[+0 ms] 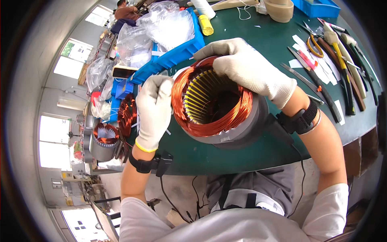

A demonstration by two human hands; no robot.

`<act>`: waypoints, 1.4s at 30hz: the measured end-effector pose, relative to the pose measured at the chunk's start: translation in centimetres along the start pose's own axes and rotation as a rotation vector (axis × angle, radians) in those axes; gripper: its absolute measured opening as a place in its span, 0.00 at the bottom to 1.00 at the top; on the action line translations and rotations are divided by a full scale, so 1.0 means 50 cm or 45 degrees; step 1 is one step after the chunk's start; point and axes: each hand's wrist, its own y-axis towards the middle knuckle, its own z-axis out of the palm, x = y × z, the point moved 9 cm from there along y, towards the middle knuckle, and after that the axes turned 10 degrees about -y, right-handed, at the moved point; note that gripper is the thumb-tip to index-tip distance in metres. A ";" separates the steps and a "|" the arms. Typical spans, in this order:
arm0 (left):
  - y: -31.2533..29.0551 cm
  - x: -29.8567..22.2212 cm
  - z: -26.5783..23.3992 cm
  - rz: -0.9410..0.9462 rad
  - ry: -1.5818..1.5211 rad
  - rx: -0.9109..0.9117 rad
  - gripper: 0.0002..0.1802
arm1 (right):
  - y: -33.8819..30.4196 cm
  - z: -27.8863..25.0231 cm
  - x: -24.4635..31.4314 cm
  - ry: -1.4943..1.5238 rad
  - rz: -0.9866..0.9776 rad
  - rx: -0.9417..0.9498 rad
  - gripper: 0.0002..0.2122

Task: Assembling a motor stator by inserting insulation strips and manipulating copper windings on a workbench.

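- A round motor stator with a grey metal shell (229, 139) sits at the near part of the table, in front of the person, its open end tilted up.
- A thick ring of copper-red wire (213, 130) crowns that end; thin yellow strips (196, 101) line the inner wall below it, and the bottom of the bore is dark.
- The right hand (250, 70), in an off-white knit glove, arches over the far rim and grips it, thumb at the inner edge and fingers reaching over the outside.
- The left hand (153, 111), gloved alike with a yellow cuff edge, is by the ring's left side, fingers curled in; from here I can't tell whether it pinches anything or touches the wire.
- Both wrists carry black strapped devices.
- Under it all is a dark green tabletop (209, 159).
- Beyond the left hand, a long blue plastic crate (171, 58) holds clear plastic bags (167, 24); a yellow roll (206, 25) lies by its far end.
- On the right, orange-handled scissors (315, 45) and a hammer with a yellow-and-black handle (345, 68) lie among white paper strips.
- Off to the left, another wound stator (105, 145) stands beside loose copper coils (127, 115).
- Farther back, another person (125, 12) is near a bright window.
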 end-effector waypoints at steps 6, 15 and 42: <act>0.060 -0.026 0.027 -0.090 0.259 0.239 0.14 | 0.003 -0.007 0.002 -0.045 -0.059 -0.039 0.20; 0.075 -0.022 0.036 -0.370 0.255 0.366 0.19 | 0.005 0.006 0.012 -0.145 -0.071 0.004 0.20; 0.107 -0.015 0.043 -0.521 0.429 0.668 0.19 | -0.042 -0.005 0.076 -0.230 -0.100 0.057 0.20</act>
